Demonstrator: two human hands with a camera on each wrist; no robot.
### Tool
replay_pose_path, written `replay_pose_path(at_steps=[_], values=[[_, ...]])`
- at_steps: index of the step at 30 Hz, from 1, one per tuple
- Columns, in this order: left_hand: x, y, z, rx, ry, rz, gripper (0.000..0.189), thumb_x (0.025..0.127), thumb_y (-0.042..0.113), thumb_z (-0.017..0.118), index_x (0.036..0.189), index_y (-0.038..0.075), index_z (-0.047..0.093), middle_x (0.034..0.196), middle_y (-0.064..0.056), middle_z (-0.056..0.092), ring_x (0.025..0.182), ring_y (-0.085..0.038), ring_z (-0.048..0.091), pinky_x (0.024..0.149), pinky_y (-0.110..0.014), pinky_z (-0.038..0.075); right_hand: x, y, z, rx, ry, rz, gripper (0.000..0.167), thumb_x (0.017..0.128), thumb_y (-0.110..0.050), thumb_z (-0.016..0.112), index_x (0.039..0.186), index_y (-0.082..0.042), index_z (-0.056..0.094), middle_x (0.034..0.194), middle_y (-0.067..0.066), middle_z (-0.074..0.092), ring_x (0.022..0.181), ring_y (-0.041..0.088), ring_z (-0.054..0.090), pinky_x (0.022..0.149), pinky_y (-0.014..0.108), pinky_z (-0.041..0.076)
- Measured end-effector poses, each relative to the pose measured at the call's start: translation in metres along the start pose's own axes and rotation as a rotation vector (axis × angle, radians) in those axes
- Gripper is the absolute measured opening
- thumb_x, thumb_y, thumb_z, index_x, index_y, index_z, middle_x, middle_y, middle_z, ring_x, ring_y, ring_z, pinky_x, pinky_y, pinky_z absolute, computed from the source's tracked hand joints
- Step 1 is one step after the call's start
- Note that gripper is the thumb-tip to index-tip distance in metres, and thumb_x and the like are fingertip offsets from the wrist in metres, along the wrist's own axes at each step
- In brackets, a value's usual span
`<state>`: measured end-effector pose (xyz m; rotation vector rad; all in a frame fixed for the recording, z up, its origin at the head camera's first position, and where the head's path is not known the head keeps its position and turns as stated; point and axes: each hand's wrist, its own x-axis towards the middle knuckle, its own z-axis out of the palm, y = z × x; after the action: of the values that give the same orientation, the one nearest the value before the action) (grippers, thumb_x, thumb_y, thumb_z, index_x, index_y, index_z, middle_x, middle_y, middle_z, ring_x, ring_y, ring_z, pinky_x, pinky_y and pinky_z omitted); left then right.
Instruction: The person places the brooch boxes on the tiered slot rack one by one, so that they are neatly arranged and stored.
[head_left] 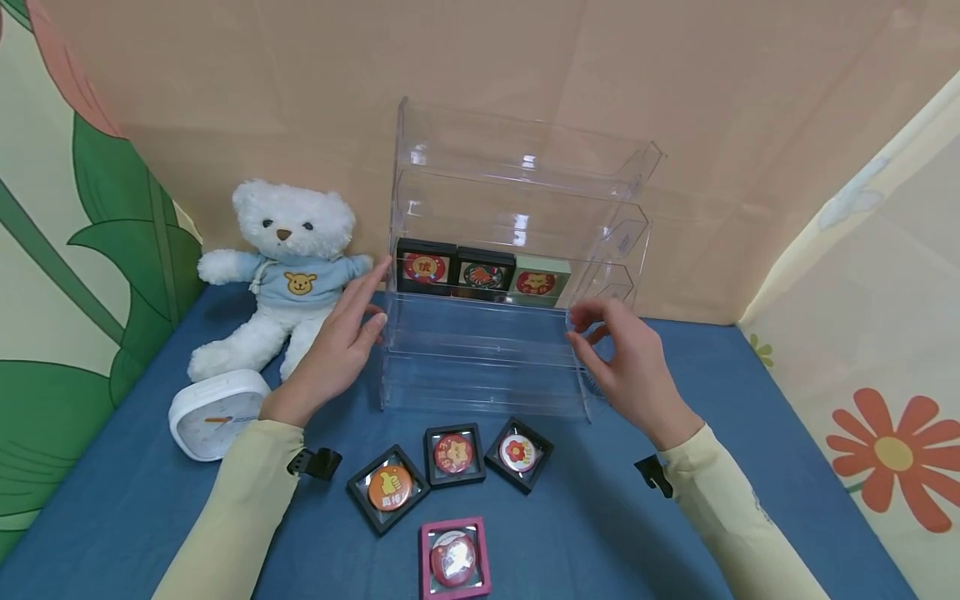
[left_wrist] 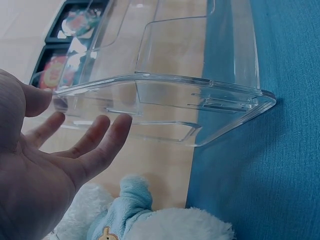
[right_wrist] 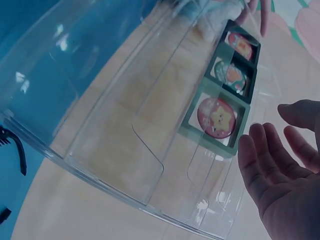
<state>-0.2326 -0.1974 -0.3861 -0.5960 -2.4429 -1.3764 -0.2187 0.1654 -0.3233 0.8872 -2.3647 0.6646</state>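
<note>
A clear acrylic tiered rack (head_left: 517, 192) stands on the blue table (head_left: 600, 517). One of its lower shelves holds two black-framed badges (head_left: 425, 267) (head_left: 483, 273) and a green-framed badge (head_left: 542, 281). My left hand (head_left: 375, 296) is open beside the rack's left wall, fingers straight; in the left wrist view the left hand's fingers (left_wrist: 95, 135) lie just short of the wall's edge (left_wrist: 200, 100). By the rack's right wall, my right hand (head_left: 581, 327) holds nothing, its fingers relaxed. The right wrist view shows the right hand's fingers (right_wrist: 260, 150) close to the green-framed badge (right_wrist: 217, 117).
Several framed badges lie in front of the rack: three black-framed (head_left: 388, 487) (head_left: 453, 454) (head_left: 519, 454) and one pink-framed (head_left: 455, 558). A white teddy bear (head_left: 281, 267) in a blue top sits at the left, a white clock (head_left: 217, 414) before it. Patterned walls enclose the table.
</note>
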Motion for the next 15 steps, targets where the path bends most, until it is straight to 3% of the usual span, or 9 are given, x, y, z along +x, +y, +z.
replay_pose_path(at_steps=[7, 15], values=[[0.001, -0.001, 0.001, 0.003, 0.005, 0.005, 0.070, 0.108, 0.003, 0.044, 0.164, 0.030, 0.014, 0.163, -0.009, 0.023, 0.121, -0.038, 0.052, 0.086, -0.053, 0.055, -0.017, -0.007, 0.001, -0.002, -0.043, 0.026, 0.034, 0.089, -0.005, 0.079, 0.117, -0.004, 0.061, 0.104, 0.005, 0.067, 0.086, 0.015, 0.063, 0.064, 0.032, 0.056], [0.001, -0.002, 0.001, 0.007, 0.008, 0.001, 0.069, 0.108, 0.005, 0.044, 0.164, 0.033, 0.013, 0.163, -0.010, 0.023, 0.122, -0.037, 0.052, 0.086, -0.053, 0.054, -0.041, -0.009, 0.008, 0.016, -0.129, 0.040, 0.031, 0.090, -0.006, 0.077, 0.117, -0.007, 0.061, 0.100, 0.000, 0.064, 0.084, 0.012, 0.060, 0.067, 0.033, 0.057]])
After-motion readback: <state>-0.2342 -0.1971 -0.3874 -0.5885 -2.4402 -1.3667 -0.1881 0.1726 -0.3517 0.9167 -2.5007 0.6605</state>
